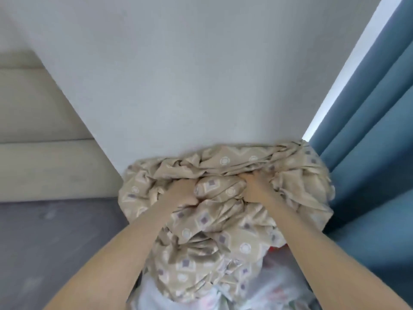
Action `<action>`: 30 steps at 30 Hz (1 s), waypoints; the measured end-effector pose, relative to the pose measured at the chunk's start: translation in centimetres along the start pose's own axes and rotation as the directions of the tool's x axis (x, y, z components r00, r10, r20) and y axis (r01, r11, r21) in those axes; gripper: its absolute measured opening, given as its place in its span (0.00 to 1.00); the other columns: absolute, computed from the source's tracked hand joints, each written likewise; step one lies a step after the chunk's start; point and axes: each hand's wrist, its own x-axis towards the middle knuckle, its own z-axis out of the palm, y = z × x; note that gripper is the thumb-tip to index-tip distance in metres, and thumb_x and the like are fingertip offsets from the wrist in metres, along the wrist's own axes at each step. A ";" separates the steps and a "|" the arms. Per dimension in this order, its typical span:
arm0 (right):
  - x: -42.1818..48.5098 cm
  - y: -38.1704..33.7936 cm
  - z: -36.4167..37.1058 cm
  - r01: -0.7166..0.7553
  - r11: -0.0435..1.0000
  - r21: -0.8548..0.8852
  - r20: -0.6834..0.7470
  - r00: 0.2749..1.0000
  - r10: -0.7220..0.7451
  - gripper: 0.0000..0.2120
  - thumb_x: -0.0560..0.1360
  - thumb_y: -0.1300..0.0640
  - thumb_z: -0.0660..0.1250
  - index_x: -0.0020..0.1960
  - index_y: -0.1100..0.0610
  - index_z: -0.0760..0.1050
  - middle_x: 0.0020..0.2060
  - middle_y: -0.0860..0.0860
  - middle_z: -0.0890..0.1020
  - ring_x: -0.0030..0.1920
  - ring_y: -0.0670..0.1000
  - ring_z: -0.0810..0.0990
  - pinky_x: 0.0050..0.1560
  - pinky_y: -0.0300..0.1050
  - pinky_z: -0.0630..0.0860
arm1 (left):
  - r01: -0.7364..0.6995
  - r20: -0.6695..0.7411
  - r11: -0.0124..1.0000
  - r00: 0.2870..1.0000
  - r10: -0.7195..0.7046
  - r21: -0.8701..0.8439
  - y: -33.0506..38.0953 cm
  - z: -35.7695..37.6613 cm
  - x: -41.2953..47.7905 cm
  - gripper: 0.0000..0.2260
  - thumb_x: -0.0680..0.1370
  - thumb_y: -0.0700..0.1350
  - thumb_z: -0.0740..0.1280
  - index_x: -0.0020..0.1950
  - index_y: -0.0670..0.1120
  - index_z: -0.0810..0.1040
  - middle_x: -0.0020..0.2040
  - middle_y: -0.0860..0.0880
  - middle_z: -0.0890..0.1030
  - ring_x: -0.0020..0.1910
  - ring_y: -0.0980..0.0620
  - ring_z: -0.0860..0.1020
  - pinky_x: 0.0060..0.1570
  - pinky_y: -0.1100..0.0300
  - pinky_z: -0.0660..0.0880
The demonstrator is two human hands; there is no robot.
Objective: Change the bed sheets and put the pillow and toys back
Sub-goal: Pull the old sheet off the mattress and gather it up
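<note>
Both hands are in the cloth. The left grip (pixel 182 195) is fisted on a wad of the beige patterned sheet (pixel 212 242). The right grip (pixel 257 189) is dug into folds of the same sheet, with its fingers curled in and partly buried. A bulge of fabric sits between the two grips, which are close together and about level. The sheet is bunched into one lump with its top edge pressed up against the white wall (pixel 201 74). That upper part spreads left-right beyond both grips, and the rest trails down toward me between my forearms, so the long axis runs wall-to-me. Its lower end lies over some whitish printed material (pixel 279 287) that I can't identify. The key relation is that the grey bed surface (pixel 55 242) and the padded headboard (pixel 33 130) lie off to my left, well apart from the bundle, while the blue curtain (pixel 368 130) is just beside it on the right. The left grip is therefore nearer the bed, and I judge any carry-over swings leftward. I can't tell whether this is the old sheet or the fresh one.
</note>
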 end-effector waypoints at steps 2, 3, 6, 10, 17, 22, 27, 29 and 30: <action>0.5 -0.1 0.1 -0.028 1.000 -0.009 0.024 0.999 0.028 0.30 0.72 0.60 0.67 0.73 0.51 0.64 0.70 0.59 0.63 0.68 0.59 0.67 0.64 0.48 0.70 | 0.013 -0.014 1.000 1.000 -0.013 -0.011 -0.3 0.6 0.6 0.19 0.72 0.51 0.68 0.61 0.51 0.72 0.56 0.49 0.79 0.57 0.48 0.77 0.56 0.51 0.75; 0.5 -0.2 0.1 -0.040 0.999 -0.014 0.024 0.999 0.040 0.31 0.72 0.61 0.67 0.73 0.51 0.63 0.70 0.59 0.63 0.67 0.60 0.68 0.63 0.48 0.72 | 0.026 -0.022 1.000 0.999 -0.025 0.007 -0.4 0.8 0.8 0.21 0.71 0.52 0.68 0.63 0.51 0.70 0.59 0.48 0.78 0.59 0.47 0.76 0.58 0.50 0.73; -0.3 -0.5 0.2 -0.025 0.999 -0.046 -0.003 1.000 0.025 0.33 0.72 0.61 0.67 0.74 0.50 0.61 0.71 0.57 0.61 0.68 0.58 0.67 0.59 0.48 0.73 | 0.120 -0.018 0.988 0.993 -0.119 0.096 -0.2 1.5 0.5 0.34 0.71 0.57 0.67 0.74 0.54 0.57 0.72 0.44 0.64 0.70 0.40 0.63 0.67 0.43 0.63; -1.9 -1.2 -0.9 -0.012 0.994 -0.111 -0.014 1.000 0.011 0.34 0.73 0.62 0.66 0.75 0.50 0.57 0.72 0.55 0.60 0.70 0.57 0.65 0.61 0.51 0.74 | 0.187 -0.080 0.977 0.980 -0.180 0.104 0.7 1.3 -1.3 0.34 0.73 0.61 0.65 0.74 0.53 0.54 0.74 0.43 0.56 0.71 0.36 0.57 0.67 0.36 0.59; -6.5 -4.1 -5.7 0.027 0.980 -0.195 -0.058 0.998 -0.039 0.29 0.73 0.63 0.59 0.73 0.49 0.63 0.65 0.52 0.74 0.62 0.56 0.75 0.58 0.49 0.74 | 0.020 -0.255 0.995 0.966 -0.045 -0.100 1.9 -3.3 -6.7 0.18 0.74 0.54 0.64 0.64 0.53 0.74 0.61 0.50 0.78 0.62 0.47 0.75 0.55 0.52 0.74; -12.7 -6.4 -9.1 0.068 0.998 -0.011 -0.260 0.963 -0.069 0.25 0.74 0.60 0.60 0.70 0.48 0.67 0.62 0.52 0.77 0.60 0.56 0.76 0.56 0.50 0.75 | -0.103 -0.419 0.921 0.905 -0.071 -0.377 1.9 -6.3 -12.9 0.18 0.76 0.47 0.64 0.67 0.51 0.74 0.63 0.52 0.78 0.62 0.53 0.76 0.61 0.54 0.73; -19.9 -8.6 -9.1 0.224 0.954 0.201 -0.403 0.906 -0.128 0.20 0.74 0.55 0.66 0.66 0.46 0.72 0.59 0.45 0.79 0.56 0.49 0.78 0.56 0.52 0.76 | -0.225 -0.556 0.838 0.824 -0.109 -0.498 1.7 -7.1 -19.2 0.10 0.78 0.45 0.64 0.57 0.54 0.79 0.52 0.59 0.81 0.48 0.65 0.77 0.44 0.76 0.70; -22.4 -9.3 -8.4 0.277 0.938 0.211 -0.460 0.874 -0.155 0.18 0.75 0.55 0.66 0.64 0.46 0.73 0.57 0.43 0.81 0.52 0.48 0.80 0.54 0.51 0.77 | -0.273 -0.587 0.805 0.801 -0.112 -0.526 1.7 -7.0 -21.7 0.09 0.78 0.44 0.64 0.52 0.58 0.77 0.47 0.62 0.80 0.46 0.67 0.76 0.44 0.76 0.68; -23.3 -9.5 -8.1 0.297 0.930 0.217 -0.489 0.858 -0.160 0.17 0.75 0.54 0.66 0.64 0.46 0.74 0.56 0.42 0.81 0.51 0.47 0.80 0.54 0.50 0.77 | -0.290 -0.596 0.790 0.795 -0.116 -0.540 1.7 -6.9 -22.7 0.10 0.78 0.44 0.64 0.52 0.60 0.77 0.46 0.63 0.80 0.46 0.66 0.77 0.46 0.73 0.70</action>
